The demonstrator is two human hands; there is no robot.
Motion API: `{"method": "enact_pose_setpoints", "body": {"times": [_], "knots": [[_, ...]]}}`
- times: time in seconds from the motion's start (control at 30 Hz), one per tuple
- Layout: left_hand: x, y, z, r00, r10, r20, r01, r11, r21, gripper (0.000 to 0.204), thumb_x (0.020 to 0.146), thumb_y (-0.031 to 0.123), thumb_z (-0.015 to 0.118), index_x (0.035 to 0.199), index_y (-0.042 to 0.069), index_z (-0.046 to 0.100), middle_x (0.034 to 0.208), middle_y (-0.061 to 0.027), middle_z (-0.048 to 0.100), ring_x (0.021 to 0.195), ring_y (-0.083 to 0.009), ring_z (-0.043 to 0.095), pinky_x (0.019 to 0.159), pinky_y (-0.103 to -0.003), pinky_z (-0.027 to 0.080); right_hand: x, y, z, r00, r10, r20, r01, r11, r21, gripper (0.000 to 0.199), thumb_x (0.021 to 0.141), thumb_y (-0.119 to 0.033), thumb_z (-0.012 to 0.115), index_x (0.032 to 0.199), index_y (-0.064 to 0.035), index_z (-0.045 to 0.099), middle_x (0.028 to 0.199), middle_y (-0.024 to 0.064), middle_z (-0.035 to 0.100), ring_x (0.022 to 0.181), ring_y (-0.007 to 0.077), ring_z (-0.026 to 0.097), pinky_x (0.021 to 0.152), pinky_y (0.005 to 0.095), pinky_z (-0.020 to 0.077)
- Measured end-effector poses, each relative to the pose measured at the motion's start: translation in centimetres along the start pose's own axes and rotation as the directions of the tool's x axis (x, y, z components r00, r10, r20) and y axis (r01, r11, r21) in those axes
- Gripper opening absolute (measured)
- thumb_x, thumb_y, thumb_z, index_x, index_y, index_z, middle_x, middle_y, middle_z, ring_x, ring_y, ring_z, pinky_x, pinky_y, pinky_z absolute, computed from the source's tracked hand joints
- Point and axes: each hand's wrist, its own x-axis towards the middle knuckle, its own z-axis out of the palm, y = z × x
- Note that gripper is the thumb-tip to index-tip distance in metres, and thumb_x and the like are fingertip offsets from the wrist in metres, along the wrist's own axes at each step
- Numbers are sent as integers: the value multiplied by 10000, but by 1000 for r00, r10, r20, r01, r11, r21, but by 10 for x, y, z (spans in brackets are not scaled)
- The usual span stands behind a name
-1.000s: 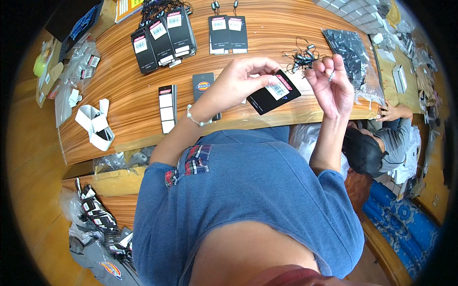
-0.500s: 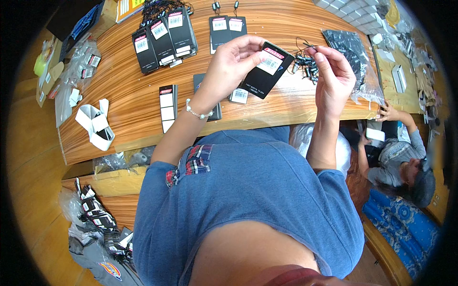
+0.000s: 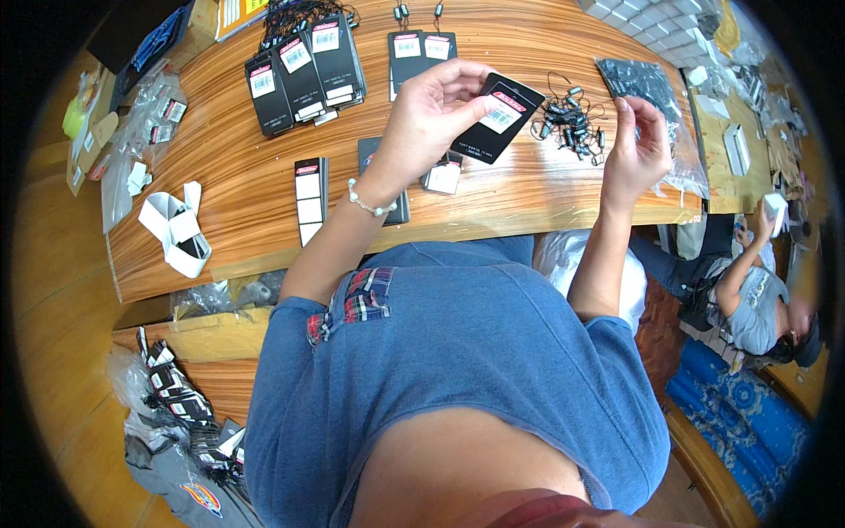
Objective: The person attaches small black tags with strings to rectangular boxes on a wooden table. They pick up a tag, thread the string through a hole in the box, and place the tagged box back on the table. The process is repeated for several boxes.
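My left hand [image 3: 440, 110] is closed on a black hang tag [image 3: 497, 136] with a white barcode sticker, holding it tilted above the table with the thumb over its edge. To the right, my right hand [image 3: 638, 145] is raised with thumb and fingers drawn together; whatever they may pinch is too small to make out. Between both hands lies a loose pile of black tag strings [image 3: 572, 123]. Under my left wrist are more tags, partly hidden, and a small stack with a white label [image 3: 443, 176]. A stack of narrow sticker strips [image 3: 310, 198] lies left of my forearm.
Stacks of strung black tags [image 3: 304, 75] lie at the back left, with two more tags [image 3: 422, 57] beside them. A roll of white tape [image 3: 179, 229] is at the left edge. At the right are a plastic bag [image 3: 651, 106] and a seated person [image 3: 757, 295] holding a white box.
My right hand has moved right, away from the tag and off the pile of strings. The tag in my left hand has turned slightly. The other person has shifted and raised a white box.
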Motion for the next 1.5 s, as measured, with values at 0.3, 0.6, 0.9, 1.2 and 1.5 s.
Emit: {"method": "enact_pose_setpoints", "body": {"times": [0.3,0.6,0.9,1.2,1.5], "knots": [[1,-3,0,998,21,-60,-16,997,77,258,779,42,648,1024,-2,578,917,-84,633,828,-104,595,760,-225,492,-13,-14,15,930,231,287,-361,728,583,82,833,15,555,833,-24,483,778,84,600,713,121,590,669,217,478],[2,-4,7,992,49,-112,-37,994,99,216,777,-7,614,991,-16,584,889,-72,629,827,-108,596,734,-236,514,-24,-38,29,833,200,515,-483,716,504,106,826,-2,578,926,34,574,792,97,638,694,102,599,647,202,491],[0,0,13,984,104,-142,-76,979,191,198,767,-12,612,965,-18,605,870,-64,637,813,-109,602,700,-241,538,-30,-43,41,880,170,443,-349,864,362,96,795,-12,593,832,7,506,713,30,591,644,51,550,541,187,430],[-2,1,17,984,111,-138,-73,966,249,210,768,-3,613,978,-19,611,878,-81,647,806,-117,614,676,-236,548,-28,-39,41,883,67,465,-214,938,272,122,801,-31,578,885,-7,493,713,49,581,625,75,549,542,210,435],[-2,-3,18,987,107,-119,-74,965,250,220,772,12,620,991,-12,610,878,-92,646,817,-128,617,681,-245,549,-25,-40,38,857,80,509,-222,949,225,146,808,-24,565,924,-6,476,691,54,579,597,76,524,536,214,425]]}}
